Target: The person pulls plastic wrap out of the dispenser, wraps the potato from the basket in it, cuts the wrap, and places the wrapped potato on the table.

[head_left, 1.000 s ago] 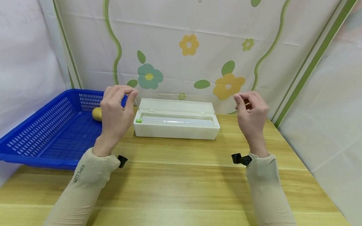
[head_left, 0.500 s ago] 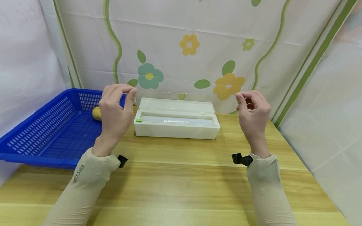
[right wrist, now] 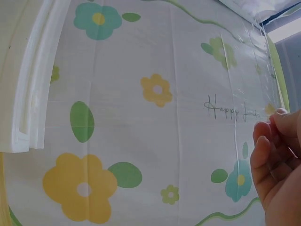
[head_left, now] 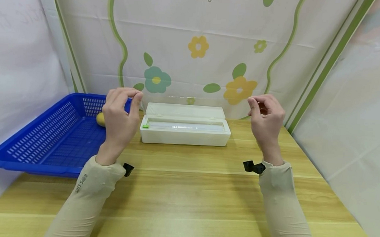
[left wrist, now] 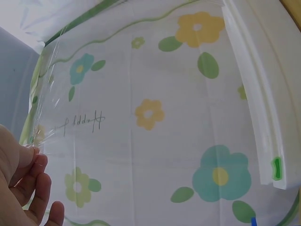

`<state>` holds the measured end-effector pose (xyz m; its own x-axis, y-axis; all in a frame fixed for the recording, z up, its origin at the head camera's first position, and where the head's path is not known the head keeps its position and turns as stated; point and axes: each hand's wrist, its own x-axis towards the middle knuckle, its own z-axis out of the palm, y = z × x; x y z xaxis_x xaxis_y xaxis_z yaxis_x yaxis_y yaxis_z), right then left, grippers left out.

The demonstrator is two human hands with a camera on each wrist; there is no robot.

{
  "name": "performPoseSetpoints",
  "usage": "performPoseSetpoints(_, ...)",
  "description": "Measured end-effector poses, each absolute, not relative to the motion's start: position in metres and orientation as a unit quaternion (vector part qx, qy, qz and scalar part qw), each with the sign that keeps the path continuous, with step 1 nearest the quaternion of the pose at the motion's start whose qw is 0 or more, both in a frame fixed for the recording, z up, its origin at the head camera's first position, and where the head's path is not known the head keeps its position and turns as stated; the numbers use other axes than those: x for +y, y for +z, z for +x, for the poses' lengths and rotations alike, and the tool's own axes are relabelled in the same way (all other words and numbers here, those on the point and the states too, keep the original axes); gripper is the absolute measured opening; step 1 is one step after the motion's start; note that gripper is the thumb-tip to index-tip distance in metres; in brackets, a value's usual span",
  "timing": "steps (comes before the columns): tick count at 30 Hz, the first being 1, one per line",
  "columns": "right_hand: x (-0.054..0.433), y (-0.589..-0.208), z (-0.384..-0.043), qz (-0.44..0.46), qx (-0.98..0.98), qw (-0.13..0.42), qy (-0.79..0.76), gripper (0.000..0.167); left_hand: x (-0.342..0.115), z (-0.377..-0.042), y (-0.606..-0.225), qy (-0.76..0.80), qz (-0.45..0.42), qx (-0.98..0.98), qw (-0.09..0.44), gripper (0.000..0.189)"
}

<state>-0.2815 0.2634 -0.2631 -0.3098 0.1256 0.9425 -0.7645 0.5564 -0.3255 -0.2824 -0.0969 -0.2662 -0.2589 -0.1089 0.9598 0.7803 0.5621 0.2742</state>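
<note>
A sheet of clear cling film [head_left: 182, 97] is stretched between the two hands, seen mainly by its glints. My left hand [head_left: 120, 120] pinches one corner between thumb and forefinger; in the left wrist view the film [left wrist: 51, 99] gathers in creases there. The opposite corner is pinched by my right hand [head_left: 266, 117], raised to about the same height. Behind and below the film, a white cling film dispenser [head_left: 185, 137] stands with its lid [head_left: 185, 111] tipped back. A green slide cutter [head_left: 146, 126] sits at its left end.
On the left, a blue plastic basket [head_left: 32, 167] holds a yellow round item [head_left: 101, 119], partly hidden by the left hand. The wooden table [head_left: 185, 200] backs onto a flower-print cloth [head_left: 177, 60], with white cloth on both sides.
Both hands stay nearly still, spreading very slightly apart with the film still pinched between them. The dispenser and basket have not moved.
</note>
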Motion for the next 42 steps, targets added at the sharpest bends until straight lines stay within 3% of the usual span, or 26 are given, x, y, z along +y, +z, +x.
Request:
performPoseSetpoints(14,0.262,-0.261,-0.278,0.228,-0.684,0.552,0.419,0.005,-0.095,-0.276,-0.262,-0.395,-0.243,-0.683,0.565,0.013)
performPoseSetpoints(26,0.241,-0.243,-0.252,0.237,-0.673,0.552,0.431,0.005,-0.095,-0.275,-0.26,-0.404,-0.244,-0.673,0.569,0.012)
performPoseSetpoints(42,0.244,-0.241,-0.248,0.249,-0.664,0.519,0.477,0.009,-0.093,-0.272,-0.259,-0.42,-0.247,-0.668,0.562,0.012)
